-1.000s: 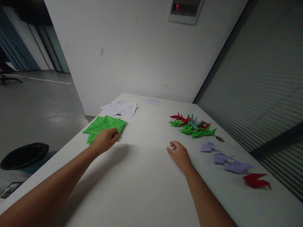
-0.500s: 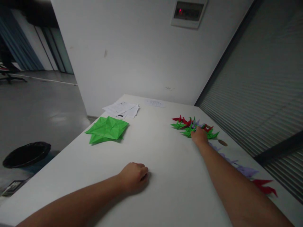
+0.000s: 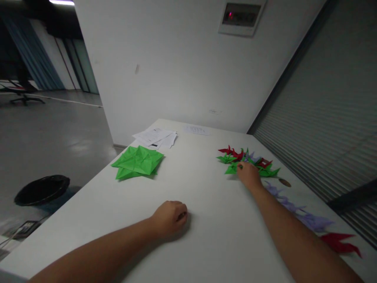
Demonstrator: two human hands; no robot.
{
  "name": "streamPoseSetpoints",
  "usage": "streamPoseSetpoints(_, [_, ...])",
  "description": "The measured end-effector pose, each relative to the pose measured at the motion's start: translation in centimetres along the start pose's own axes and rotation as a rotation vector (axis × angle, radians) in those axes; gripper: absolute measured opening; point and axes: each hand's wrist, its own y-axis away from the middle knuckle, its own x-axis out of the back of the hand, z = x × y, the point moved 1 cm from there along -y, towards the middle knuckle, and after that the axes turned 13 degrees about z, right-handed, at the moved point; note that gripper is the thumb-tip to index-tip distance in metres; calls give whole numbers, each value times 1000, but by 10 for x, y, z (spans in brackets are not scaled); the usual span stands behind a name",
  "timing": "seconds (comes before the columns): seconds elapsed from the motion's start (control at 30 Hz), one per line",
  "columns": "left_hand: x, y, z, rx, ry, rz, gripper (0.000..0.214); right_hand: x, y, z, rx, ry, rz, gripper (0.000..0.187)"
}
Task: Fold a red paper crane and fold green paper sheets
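My left hand (image 3: 171, 217) rests on the white table (image 3: 206, 236), its fingers curled into a loose fist with nothing visible in them. My right hand (image 3: 249, 173) is farther out on the right, with fingers pinched on a green origami crane (image 3: 231, 168); part of the crane is hidden behind the fingers. Around that hand lie other folded paper cranes: a green one (image 3: 226, 158), red ones (image 3: 235, 154) and a light purple one (image 3: 251, 157). Under and beside my right forearm runs a line of purple cranes (image 3: 315, 221), ending in a red crane (image 3: 340, 242).
Creased green paper sheets (image 3: 138, 161) lie stacked at the table's left. Printed papers (image 3: 154, 136) lie behind them, near the wall. A round brown hole or disc (image 3: 284, 182) is by the right edge, beside the blinds (image 3: 324, 118). A lined bin (image 3: 43, 190) stands on the floor.
My right hand has drawn slightly back toward me from the cluster, with the green crane at its fingers. The left fist has barely moved. The whole view has shifted a little.
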Motion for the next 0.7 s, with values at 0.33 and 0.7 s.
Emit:
streamPoseSetpoints(0.33, [14,-32,21,560,980,371,76,25,111,-124,589,-270,-2,21])
streamPoseSetpoints(0.7, [-10,-19,19,436,961,413,22,0,159,-123,316,-427,133,13])
